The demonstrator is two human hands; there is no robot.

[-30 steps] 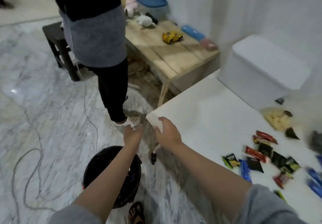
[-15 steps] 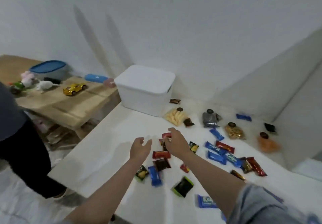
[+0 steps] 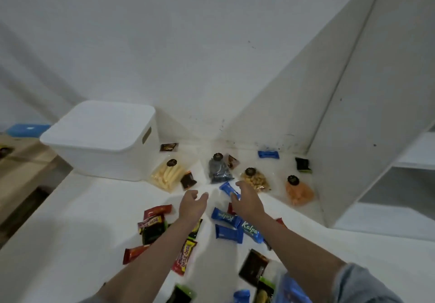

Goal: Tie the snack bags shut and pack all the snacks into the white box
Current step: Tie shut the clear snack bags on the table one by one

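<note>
The white box [image 3: 103, 142] stands at the back left of the white table [image 3: 70, 220], its lid on. Several clear snack bags lie in a row behind my hands: yellow sticks [image 3: 167, 177], a dark bag [image 3: 219, 170], nuts [image 3: 254, 179] and orange snacks [image 3: 299, 192]. Small wrapped snacks are scattered nearer me, among them blue wrappers [image 3: 229, 232] and a red one [image 3: 157, 210]. My left hand [image 3: 192, 205] and my right hand [image 3: 247, 200] hover open above the table's middle, just short of the dark bag, holding nothing.
A white wall rises behind the table, and a white shelf unit [image 3: 376, 161] closes off the right side. A wooden table [image 3: 21, 161] with a blue container [image 3: 28, 130] stands lower at the left. More wrapped snacks [image 3: 254, 269] lie under my right forearm.
My view swung from the floor and bin up to the table. Both hands moved forward from the table's corner, past the wrappers, toward the row of clear bags.
</note>
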